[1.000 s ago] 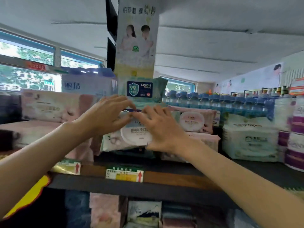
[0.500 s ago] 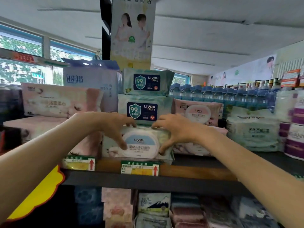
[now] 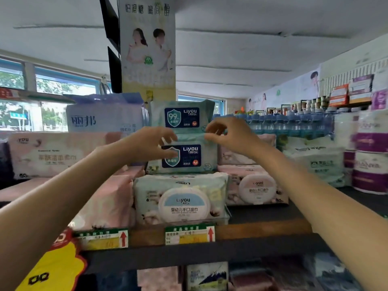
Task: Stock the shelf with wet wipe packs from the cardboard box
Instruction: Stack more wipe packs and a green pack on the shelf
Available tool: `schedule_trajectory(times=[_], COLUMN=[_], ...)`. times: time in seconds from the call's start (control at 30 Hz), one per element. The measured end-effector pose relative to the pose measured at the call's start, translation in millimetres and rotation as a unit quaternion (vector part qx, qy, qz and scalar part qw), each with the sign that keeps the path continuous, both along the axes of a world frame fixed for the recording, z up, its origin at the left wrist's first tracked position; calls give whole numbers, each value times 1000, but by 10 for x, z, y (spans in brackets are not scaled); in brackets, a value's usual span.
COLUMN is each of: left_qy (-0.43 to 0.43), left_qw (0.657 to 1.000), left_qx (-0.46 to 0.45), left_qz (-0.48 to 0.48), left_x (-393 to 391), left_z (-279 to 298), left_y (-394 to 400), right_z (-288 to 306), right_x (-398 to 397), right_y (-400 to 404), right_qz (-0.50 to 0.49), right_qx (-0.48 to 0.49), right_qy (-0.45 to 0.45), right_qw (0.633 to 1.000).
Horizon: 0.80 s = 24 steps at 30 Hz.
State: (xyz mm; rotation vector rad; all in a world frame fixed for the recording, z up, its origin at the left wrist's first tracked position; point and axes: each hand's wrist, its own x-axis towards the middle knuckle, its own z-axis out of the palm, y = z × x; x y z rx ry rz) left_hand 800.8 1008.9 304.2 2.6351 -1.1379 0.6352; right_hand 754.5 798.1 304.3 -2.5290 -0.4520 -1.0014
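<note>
Two bare forearms reach up over the dark shelf edge (image 3: 210, 252), fingers spread and gripping nothing. Left hand (image 3: 150, 144) hovers in front of the middle Liyou wet wipe pack (image 3: 189, 157), right hand (image 3: 228, 134) curls loosely at its upper right corner. Below, the baby wipe pack (image 3: 181, 199) with a round lid sits at the front edge, soft glossy plastic. Behind, a third pack (image 3: 182, 116) tops the stack.

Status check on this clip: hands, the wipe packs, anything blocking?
Left hand and right hand open, empty, raised at the middle green pack. Blue-lid pack sits at the shelf front. Nothing blocking.
</note>
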Motion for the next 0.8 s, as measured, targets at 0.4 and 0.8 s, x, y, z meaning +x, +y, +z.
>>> schedule_trajectory(times=[0.4, 0.8], left_qy=[113, 190], left_qw=[937, 856], left_qx=[-305, -478], left_qz=[131, -46], left_x=[1256, 956], left_z=[415, 392], left_y=[-282, -331], right_z=[469, 644], right_x=[1246, 925], right_y=[-160, -79], right_qz=[15, 108], right_qx=[245, 265], right_qy=[125, -48], right_qw=[961, 957])
